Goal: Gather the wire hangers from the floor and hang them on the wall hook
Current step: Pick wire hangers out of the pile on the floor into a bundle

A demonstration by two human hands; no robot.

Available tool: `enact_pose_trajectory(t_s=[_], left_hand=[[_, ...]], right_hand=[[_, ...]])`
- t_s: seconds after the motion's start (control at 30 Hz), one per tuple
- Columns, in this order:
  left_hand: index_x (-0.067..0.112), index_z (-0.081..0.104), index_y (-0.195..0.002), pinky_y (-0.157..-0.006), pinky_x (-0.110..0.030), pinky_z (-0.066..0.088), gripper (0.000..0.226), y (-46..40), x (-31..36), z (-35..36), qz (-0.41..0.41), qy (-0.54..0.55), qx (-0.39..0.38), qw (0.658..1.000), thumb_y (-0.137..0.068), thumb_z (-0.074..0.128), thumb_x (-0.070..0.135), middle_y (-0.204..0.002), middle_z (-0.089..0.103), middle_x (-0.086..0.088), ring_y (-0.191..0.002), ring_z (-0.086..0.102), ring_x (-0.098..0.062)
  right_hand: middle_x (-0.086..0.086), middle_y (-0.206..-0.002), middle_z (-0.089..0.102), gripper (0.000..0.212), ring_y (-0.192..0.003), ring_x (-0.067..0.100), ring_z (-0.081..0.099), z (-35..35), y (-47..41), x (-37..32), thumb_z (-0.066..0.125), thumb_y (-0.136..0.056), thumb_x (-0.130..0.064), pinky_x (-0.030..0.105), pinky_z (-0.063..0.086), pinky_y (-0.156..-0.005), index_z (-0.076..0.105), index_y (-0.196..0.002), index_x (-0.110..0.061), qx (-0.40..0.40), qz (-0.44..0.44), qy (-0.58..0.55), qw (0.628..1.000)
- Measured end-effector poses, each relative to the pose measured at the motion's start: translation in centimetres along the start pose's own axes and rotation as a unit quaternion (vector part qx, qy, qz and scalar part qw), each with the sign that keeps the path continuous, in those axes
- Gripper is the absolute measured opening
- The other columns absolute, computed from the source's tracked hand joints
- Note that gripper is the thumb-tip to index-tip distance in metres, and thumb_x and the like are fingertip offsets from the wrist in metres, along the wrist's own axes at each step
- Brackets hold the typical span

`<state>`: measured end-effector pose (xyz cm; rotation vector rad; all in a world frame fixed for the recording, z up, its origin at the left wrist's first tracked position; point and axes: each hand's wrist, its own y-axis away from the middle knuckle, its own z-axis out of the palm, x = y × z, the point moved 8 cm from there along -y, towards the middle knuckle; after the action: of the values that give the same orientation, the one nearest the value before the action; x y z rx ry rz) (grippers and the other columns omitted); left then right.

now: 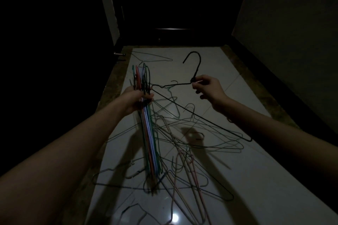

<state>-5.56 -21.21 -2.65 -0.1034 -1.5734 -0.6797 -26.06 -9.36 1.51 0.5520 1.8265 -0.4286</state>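
A: Step in hand?

B: Gathering, partway through. Left hand [140,97] clamped around a bundle of coloured wire hangers [150,133] (green, red, pale blue), hooks pointing away past the knuckles, bodies trailing back below the wrist. Right hand [208,87] pinching a black wire hanger [193,76] at the neck twist between thumb and forefinger, hook rising above and just left of the fingertips. Hands well apart, both raised over the floor.

A: Position of the black hanger relative to the bundle?

B: Near shoulder reaching across to just beside the left thumb; contact with the bundle not determinable. Long bottom wire running back under the right forearm.

A: Remaining stock?

B: Loose pile of thin wire hangers [182,160], green, pink and grey, tangled on the pale tiled floor [247,179] below and between both forearms. One more pale hanger [151,56] lying beyond the left hand. Collection judged well short of complete.

A: Next move?

B: Probably transfer of the black hanger into the left-hand bundle. Requirement: hook aligned with the other hooks, neck slid under the left fingers, left grip loosened only briefly to avoid spilling the bundle. Then return to the pile; overlapping frames likely to drag neighbours, so lift one at a time.

A: Wall hook?

B: Not in view; surroundings too dark to locate.
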Motion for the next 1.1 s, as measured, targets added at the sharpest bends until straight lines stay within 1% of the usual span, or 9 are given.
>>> enact_pose_trajectory(t_s=[0.17,0.33,0.47,0.57,0.7,0.83,0.93,1.03,1.1], left_hand=[[0.005,0.057,-0.115,-0.06,-0.021,0.057,0.037,0.1,0.5,1.4,-0.002,0.008,-0.035,0.999,-0.081,0.06,-0.011,-0.108,0.064,-0.014,-0.089,0.064,-0.019],[0.003,0.056,-0.112,-0.061,-0.023,0.058,0.036,0.6,0.4,3.4,-0.01,0.018,-0.056,0.998,-0.081,0.057,-0.016,-0.091,0.067,-0.011,-0.083,0.066,-0.018],[0.002,0.058,-0.111,-0.071,-0.028,0.056,0.038,0.4,0.0,4.9,-0.014,0.007,-0.069,0.998,-0.079,0.059,-0.017,-0.095,0.067,-0.011,-0.092,0.065,-0.02],[0.003,0.059,-0.11,-0.068,-0.028,0.055,0.038,0.1,0.2,5.5,-0.004,-0.002,-0.06,0.998,-0.076,0.061,-0.016,-0.104,0.066,-0.013,-0.096,0.065,-0.023],[0.0,0.056,-0.117,-0.061,-0.027,0.056,0.046,-0.2,0.2,6.2,0.005,0.013,-0.056,0.998,-0.074,0.065,-0.015,-0.108,0.065,-0.015,-0.091,0.066,-0.024],[0.001,0.053,-0.119,-0.055,-0.021,0.056,0.047,-0.3,0.3,6.5,0.011,0.063,-0.046,0.997,-0.077,0.061,-0.017,-0.098,0.064,-0.012,-0.081,0.064,-0.021],[0.001,0.054,-0.122,-0.057,-0.022,0.056,0.049,-0.8,0.1,6.2,0.011,0.074,-0.03,0.997,-0.076,0.063,-0.016,-0.103,0.065,-0.012,-0.085,0.065,-0.021],[0.0,0.055,-0.122,-0.055,-0.021,0.055,0.049,-0.9,-0.2,6.1,-0.004,0.102,-0.018,0.995,-0.076,0.064,-0.015,-0.108,0.065,-0.016,-0.083,0.065,-0.02],[-0.003,0.054,-0.122,-0.051,-0.02,0.054,0.045,-1.0,-0.2,6.3,-0.006,0.119,-0.009,0.993,-0.079,0.062,-0.014,-0.103,0.065,-0.017,-0.077,0.064,-0.02]], right_hand=[[0.007,-0.088,0.057,0.021,-0.068,0.011,0.054,1.6,0.0,0.4,0.05,-0.093,0.0,0.019,0.045,-0.055,0.059,-0.111,-0.004,-0.033,0.013,0.021,0.999],[0.011,-0.097,0.057,0.022,-0.067,0.01,0.052,3.2,0.4,0.2,0.043,-0.095,0.002,0.018,0.046,-0.052,0.058,-0.109,-0.007,-0.035,0.044,-0.041,0.998],[0.007,-0.091,0.057,0.032,-0.07,0.01,0.052,5.3,1.1,0.3,0.043,-0.09,0.013,0.022,0.045,-0.057,0.055,-0.117,0.001,-0.051,0.049,-0.06,0.996],[0.002,-0.082,0.054,0.033,-0.073,0.012,0.054,6.0,1.5,0.3,0.05,-0.085,0.013,0.023,0.047,-0.063,0.054,-0.116,0.001,-0.045,0.039,-0.053,0.997],[0.002,-0.078,0.055,0.03,-0.07,0.011,0.054,5.7,1.2,0.2,0.057,-0.083,0.011,0.016,0.046,-0.058,0.057,-0.112,0.002,-0.015,0.025,-0.053,0.998],[0.006,-0.102,0.053,0.026,-0.092,0.02,0.056,5.6,1.2,0.3,0.063,-0.084,0.001,0.021,0.047,-0.064,0.062,-0.11,-0.004,0.005,0.004,-0.006,1.0],[0.011,-0.112,0.052,0.027,-0.1,0.027,0.058,5.6,1.1,0.3,0.061,-0.085,0.002,0.025,0.049,-0.07,0.064,-0.111,-0.004,0.001,-0.003,-0.002,1.0],[0.016,-0.113,0.054,0.029,-0.093,0.028,0.06,5.5,1.0,0.0,0.063,-0.084,0.002,0.033,0.055,-0.079,0.065,-0.111,-0.005,-0.005,-0.018,-0.001,1.0],[0.012,-0.105,0.052,0.028,-0.085,0.022,0.057,5.4,1.0,-0.2,0.064,-0.083,0.001,0.031,0.055,-0.074,0.062,-0.11,-0.004,0.001,-0.02,-0.01,1.0]])
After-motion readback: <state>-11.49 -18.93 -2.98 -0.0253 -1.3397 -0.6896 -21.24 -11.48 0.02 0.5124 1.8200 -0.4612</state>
